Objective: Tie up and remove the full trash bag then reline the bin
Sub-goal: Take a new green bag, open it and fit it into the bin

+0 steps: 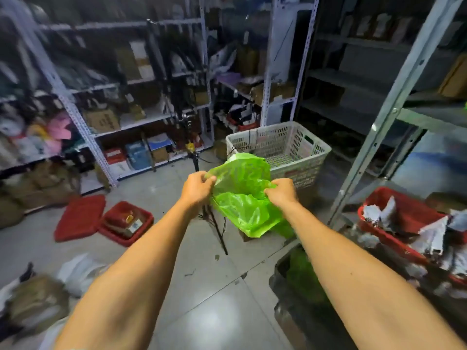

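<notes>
Bag (240, 198) of thin, translucent bright-green plastic, crumpled and partly spread, held in the air at centre frame, above the floor. Left hand (195, 189) grips its upper left edge, fingers pinched shut on the film. Right hand (282, 192) grips the right edge, fingers likewise closed on the plastic. The lower part of the bag hangs loose below both hands.

Bin (290, 281), dark, stands at lower right beneath the right forearm; green shows inside it, but blur prevents saying what.

Floor (214, 299) is pale grey tile with scattered small debris and a bright reflection at bottom centre. Metal shelving (161, 117) lines the upper frame, stocked with boxes and packages.

White perforated basket (283, 145) stands behind the bag; its visible interior appears empty. Red tray (126, 223) at centre left holds packaged items, with a flat red lid (79, 217) just beside it. Red crate (401, 223) at right edge holds crumpled paper and wrappings.
</notes>
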